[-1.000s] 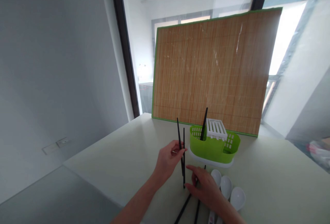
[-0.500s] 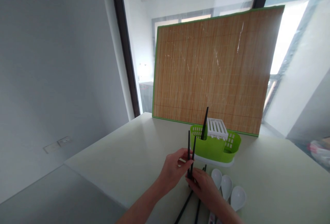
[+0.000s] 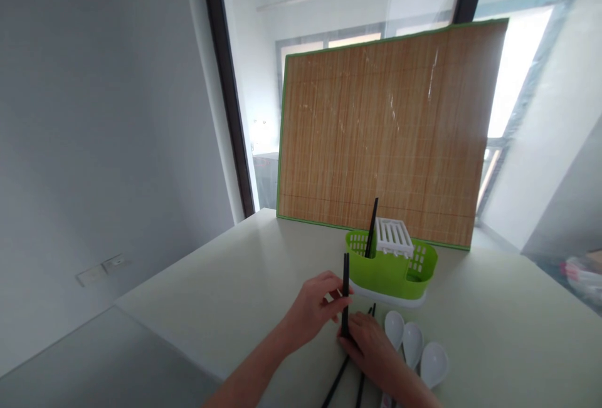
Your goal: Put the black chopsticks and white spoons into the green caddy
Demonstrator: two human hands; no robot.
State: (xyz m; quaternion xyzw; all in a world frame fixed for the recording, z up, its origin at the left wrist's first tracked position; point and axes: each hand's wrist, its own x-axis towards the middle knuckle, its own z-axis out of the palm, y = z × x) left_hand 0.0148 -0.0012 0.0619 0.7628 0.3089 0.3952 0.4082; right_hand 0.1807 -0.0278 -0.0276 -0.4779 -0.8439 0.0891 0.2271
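Note:
A pair of black chopsticks [image 3: 346, 276] stands upright and side by side between my hands, over the table. My left hand [image 3: 314, 301] pinches the pair around its middle. Lower down, my right hand [image 3: 369, 340] closes around the bottom ends. Just behind is a green cutlery holder [image 3: 383, 275] with a white rack [image 3: 394, 236] on top; black chopsticks [image 3: 371, 227] lean in its left compartment. More black chopsticks [image 3: 337, 383] lie on the table, partly under my right hand. Beside that hand rest three white spoons [image 3: 412, 342], their handles partly hidden by my forearm.
The white table [image 3: 226, 282] carries everything. A bamboo mat [image 3: 385, 132] with green edging stands upright at its back, against the glass. On the left is a grey wall [image 3: 103, 132] with sockets [image 3: 103, 269].
The two chopsticks in my hands were apart at their tops; now they sit together, parallel and slightly lower. The holder and the spoons have stayed in place.

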